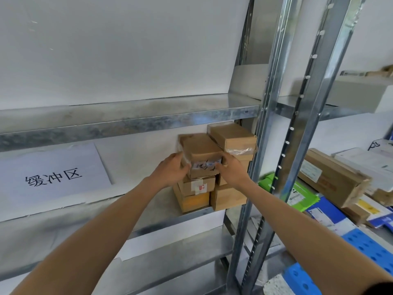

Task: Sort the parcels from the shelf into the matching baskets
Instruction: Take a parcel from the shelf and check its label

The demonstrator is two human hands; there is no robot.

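Matt cardboard parcel (202, 153), galvanised metal shelf (127, 121)

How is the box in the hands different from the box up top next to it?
The held box is held by the left hand and right hand; the top box sits untouched. The held box has a scribbled white label; the top box's front looks plain. Both are brown cardboard.

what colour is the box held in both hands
Brown cardboard box with a white handwritten label; best seen in the head view.
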